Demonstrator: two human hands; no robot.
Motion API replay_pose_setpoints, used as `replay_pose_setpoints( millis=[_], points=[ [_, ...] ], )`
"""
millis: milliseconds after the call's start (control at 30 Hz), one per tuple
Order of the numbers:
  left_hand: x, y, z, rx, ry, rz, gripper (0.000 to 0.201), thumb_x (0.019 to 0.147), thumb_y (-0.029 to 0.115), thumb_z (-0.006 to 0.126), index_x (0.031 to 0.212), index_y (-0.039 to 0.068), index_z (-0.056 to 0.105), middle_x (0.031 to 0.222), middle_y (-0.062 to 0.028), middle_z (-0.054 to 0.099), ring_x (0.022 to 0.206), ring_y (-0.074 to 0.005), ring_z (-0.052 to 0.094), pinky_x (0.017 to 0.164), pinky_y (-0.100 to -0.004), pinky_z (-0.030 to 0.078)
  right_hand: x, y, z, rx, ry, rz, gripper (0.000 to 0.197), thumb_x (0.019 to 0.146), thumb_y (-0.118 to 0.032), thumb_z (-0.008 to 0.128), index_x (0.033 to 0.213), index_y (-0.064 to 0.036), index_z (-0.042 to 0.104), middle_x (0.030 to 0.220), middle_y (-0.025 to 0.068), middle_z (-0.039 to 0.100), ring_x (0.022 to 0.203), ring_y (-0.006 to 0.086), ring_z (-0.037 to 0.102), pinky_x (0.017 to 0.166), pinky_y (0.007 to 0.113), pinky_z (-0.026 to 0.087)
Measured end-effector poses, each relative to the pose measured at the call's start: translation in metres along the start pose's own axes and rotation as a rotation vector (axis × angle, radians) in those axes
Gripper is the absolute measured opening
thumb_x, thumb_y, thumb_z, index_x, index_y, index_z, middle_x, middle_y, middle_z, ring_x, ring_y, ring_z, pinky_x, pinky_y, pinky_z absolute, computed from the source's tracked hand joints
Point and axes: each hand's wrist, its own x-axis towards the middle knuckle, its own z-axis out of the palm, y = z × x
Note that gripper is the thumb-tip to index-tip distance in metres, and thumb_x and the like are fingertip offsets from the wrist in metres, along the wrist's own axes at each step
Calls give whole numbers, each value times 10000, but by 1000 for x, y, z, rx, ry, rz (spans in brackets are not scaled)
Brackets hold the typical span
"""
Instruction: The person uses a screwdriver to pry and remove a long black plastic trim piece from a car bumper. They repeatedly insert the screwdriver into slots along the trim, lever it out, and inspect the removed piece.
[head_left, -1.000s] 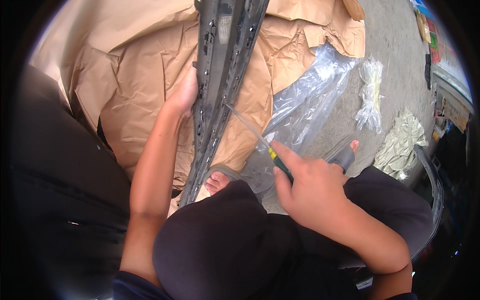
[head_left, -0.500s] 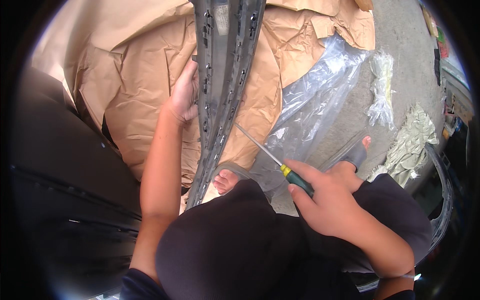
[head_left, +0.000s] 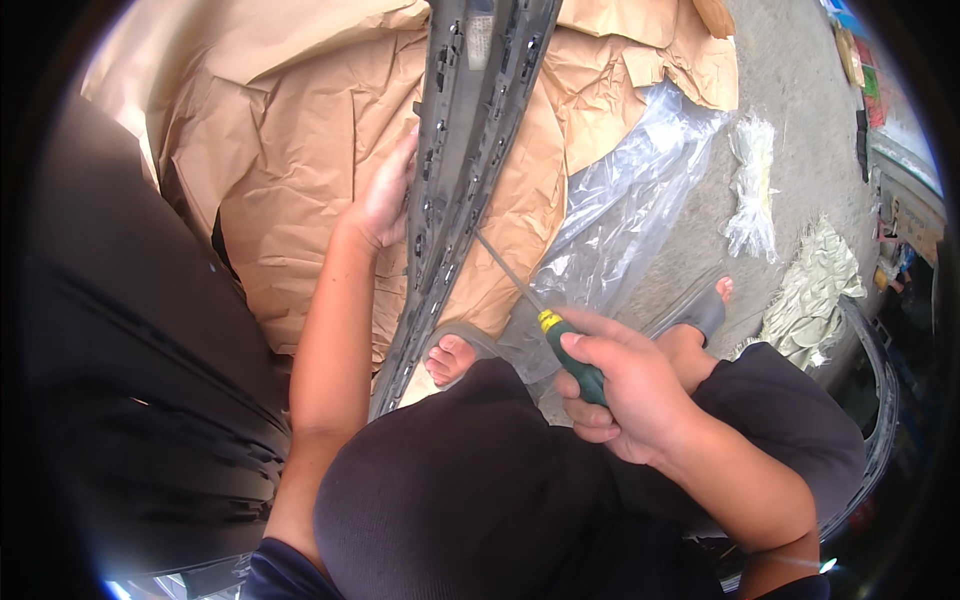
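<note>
Paper [head_left: 290,180]: brown, creased, spread out.
Trim [head_left: 456,140]: long, black, over the paper between my hands.
Right hand [head_left: 640,385]: fingers closed around the screwdriver [head_left: 549,321].
Left hand [head_left: 383,200]: at the trim's left edge; fingertips hidden, I can't tell their grip.
Screwdriver: tip near the trim's right edge.

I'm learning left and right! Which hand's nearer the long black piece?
Left: the left hand touches the left edge of the long black piece; the right hand is apart, off to its right.
</note>
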Motion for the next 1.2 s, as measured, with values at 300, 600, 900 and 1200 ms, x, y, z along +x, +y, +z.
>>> replay_pose_setpoints(
  millis=[300,600,900,1200],
  points=[
    [-6,-2,13,69,40,65,633,1123,549,402,1435,42,616,1286,-127,723,1064,-227,712,944,-406,608,5,9,15,22,56,-46,578,1084,-250,560,1617,-128,372,848,65,569,526,118,432,450,248,327],
    [-1,-11,17,136,87,6,615,1109,562,364,1284,70,689,1112,-57,744,921,-175,677,845,-368,585,4,-12,23,-15,52,19,574,1084,-247,558,1617,-133,378,841,62,556,516,113,394,446,255,316],
    [1,-14,11,169,102,-29,703,1091,633,363,1324,54,687,1161,-116,770,978,-218,737,910,-394,617,7,-39,25,42,104,105,526,1077,-244,554,1575,-141,417,834,59,563,490,100,376,421,238,287],
    [4,-17,5,150,145,-89,736,1088,649,350,1373,47,663,1201,-133,761,1012,-228,739,919,-422,626,12,-29,18,59,62,132,587,1084,-253,530,1636,-154,355,802,44,553,470,98,374,422,243,292]
  ],
)
